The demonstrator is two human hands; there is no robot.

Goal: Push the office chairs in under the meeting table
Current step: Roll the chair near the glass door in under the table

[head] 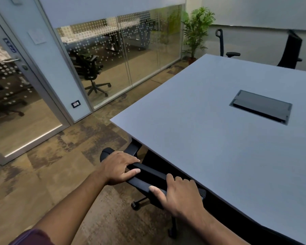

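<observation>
A black office chair (148, 175) stands at the near edge of the grey meeting table (201, 131), its backrest top close against the table edge and its seat hidden beneath. My left hand (118, 167) grips the left part of the backrest top, fingers curled over it. My right hand (180, 195) grips the right part, thumb on the near side. One castor (135, 205) shows on the carpet below. Two more black chairs (224, 45) (290, 50) stand along the table's far side, apart from its edge.
A dark cable hatch (261, 106) is set in the tabletop. A potted plant (196, 32) stands in the far corner. Glass partition walls and a glass door (16, 103) run along the left, with brown carpet between them and the table.
</observation>
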